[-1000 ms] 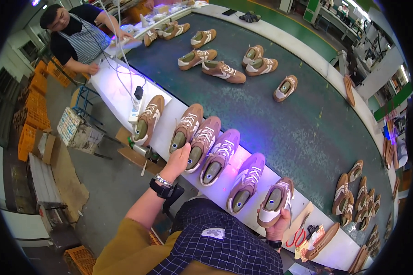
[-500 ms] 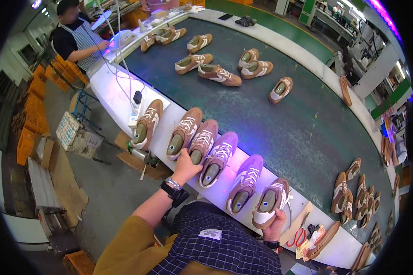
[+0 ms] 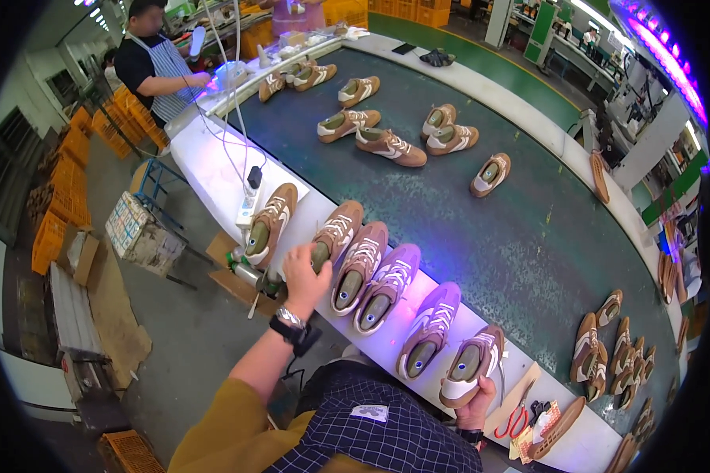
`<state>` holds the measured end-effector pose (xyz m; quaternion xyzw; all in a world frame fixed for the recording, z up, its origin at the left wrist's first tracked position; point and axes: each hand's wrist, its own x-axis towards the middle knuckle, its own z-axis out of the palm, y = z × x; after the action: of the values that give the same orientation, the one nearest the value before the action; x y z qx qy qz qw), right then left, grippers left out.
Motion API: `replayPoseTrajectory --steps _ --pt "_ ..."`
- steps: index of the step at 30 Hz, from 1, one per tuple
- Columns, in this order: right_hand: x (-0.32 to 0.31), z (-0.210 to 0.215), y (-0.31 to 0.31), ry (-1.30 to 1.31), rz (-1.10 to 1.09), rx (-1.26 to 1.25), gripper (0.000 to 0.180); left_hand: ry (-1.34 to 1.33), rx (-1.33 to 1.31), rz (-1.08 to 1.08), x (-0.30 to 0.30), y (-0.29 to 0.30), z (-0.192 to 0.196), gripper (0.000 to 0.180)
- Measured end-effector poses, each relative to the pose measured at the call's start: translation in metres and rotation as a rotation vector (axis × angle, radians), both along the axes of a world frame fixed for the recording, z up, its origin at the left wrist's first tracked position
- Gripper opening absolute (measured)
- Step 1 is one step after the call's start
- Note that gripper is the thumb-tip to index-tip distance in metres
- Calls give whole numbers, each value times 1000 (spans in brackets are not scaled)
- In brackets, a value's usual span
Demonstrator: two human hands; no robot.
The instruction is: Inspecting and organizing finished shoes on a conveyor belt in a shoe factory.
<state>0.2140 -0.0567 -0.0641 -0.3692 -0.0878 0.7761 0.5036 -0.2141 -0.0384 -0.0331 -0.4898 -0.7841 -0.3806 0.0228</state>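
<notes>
Head view: right hand (image 3: 478, 396) grasps a shoe (image 3: 472, 366) lower right of centre; left hand (image 3: 306, 277), grip unclear, covers the second shoe (image 3: 340, 229) near centre, seemingly positioning it, which calls for a steady hold.

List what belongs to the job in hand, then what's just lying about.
Likely in the job:
right-end shoe of the near row, held in the right hand
second shoe from the left, at the left hand
that row's other four shoes

Likely just lying about:
red-handled pliers
loose sole
power strip
orange crates
</notes>
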Motion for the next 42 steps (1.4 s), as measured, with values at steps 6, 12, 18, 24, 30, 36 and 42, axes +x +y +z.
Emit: replayPoseTrajectory --steps 6,12,18,24,30,36,42 --pt "-19 26 5 66 124 -2 61 -527 -263 -119 -82 22 -61 66" --pt "-11 16 0 125 107 12 67 -1584 -48 -284 -90 -11 -45 61" --pt "-30 77 9 164 250 202 93 -2036 96 -816 30 -20 88 83" --pt "-16 20 11 219 174 116 54 -1942 -119 -829 82 -21 57 98" --pt "-2 -7 15 232 238 220 102 -1839 -295 -930 123 -11 82 107" --pt "-6 61 14 439 274 275 96 -1813 -347 -1009 146 9 72 104" --pt "-5 92 15 661 312 358 99 -1859 -362 -975 169 13 92 99"
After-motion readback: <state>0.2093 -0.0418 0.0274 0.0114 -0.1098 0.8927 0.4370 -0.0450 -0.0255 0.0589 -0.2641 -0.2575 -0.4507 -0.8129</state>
